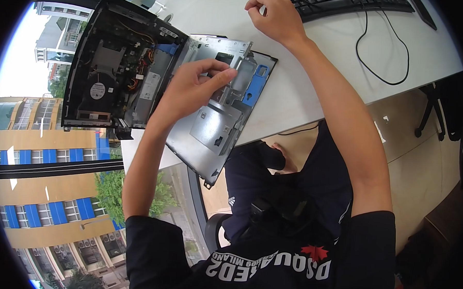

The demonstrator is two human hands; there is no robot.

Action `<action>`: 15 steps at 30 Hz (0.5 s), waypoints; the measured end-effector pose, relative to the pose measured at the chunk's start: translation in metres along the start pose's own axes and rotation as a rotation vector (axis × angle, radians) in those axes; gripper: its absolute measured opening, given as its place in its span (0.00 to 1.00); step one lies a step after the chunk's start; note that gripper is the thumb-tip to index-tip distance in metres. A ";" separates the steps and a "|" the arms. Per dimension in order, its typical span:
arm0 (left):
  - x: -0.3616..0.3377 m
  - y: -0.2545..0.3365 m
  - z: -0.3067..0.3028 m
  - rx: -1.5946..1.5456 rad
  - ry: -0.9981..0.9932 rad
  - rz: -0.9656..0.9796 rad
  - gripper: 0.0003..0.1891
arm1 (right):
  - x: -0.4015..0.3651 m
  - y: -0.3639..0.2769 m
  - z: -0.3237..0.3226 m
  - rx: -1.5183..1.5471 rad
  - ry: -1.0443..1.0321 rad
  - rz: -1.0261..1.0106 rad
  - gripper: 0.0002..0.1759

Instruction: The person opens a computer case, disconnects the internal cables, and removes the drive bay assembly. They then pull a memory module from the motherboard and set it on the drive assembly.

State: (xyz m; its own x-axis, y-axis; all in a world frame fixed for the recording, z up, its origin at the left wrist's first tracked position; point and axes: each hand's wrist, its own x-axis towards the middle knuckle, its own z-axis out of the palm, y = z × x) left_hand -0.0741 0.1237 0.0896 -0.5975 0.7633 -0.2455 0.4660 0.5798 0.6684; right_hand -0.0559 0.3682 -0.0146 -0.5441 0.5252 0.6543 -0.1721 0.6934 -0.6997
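An opened desktop computer case [108, 72] stands at the left, its fan, wires and boards showing. Beside it lies a silver metal panel [211, 124] with a blue plastic latch [254, 86] near its right edge. My left hand [192, 88] is over the panel, thumb and bent fingertips brought together; whatever is between them is hidden or too small to name. Above the white table, close to the keyboard, my right hand [277, 20] is closed with its fingers curled in to the thumb. Its contents, if any, cannot be made out.
A black keyboard [346, 6] lies along the far side of the white table [306, 88], with a looped black cable [357, 46] to its right. A large window is on the left. Chair legs [433, 114] stand on the floor at the right.
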 end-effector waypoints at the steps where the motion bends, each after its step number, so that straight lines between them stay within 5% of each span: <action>1: 0.000 0.000 0.000 -0.010 0.004 -0.005 0.24 | 0.000 0.001 0.001 0.003 0.010 -0.010 0.11; 15: 0.004 -0.010 0.005 -0.036 0.052 0.088 0.23 | -0.002 0.006 0.006 0.009 0.019 -0.055 0.09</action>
State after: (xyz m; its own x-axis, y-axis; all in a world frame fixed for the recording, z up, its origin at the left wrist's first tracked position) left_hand -0.0776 0.1220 0.0785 -0.5888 0.7945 -0.1489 0.4949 0.5000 0.7107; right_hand -0.0609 0.3680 -0.0222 -0.5183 0.4958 0.6968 -0.2083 0.7171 -0.6651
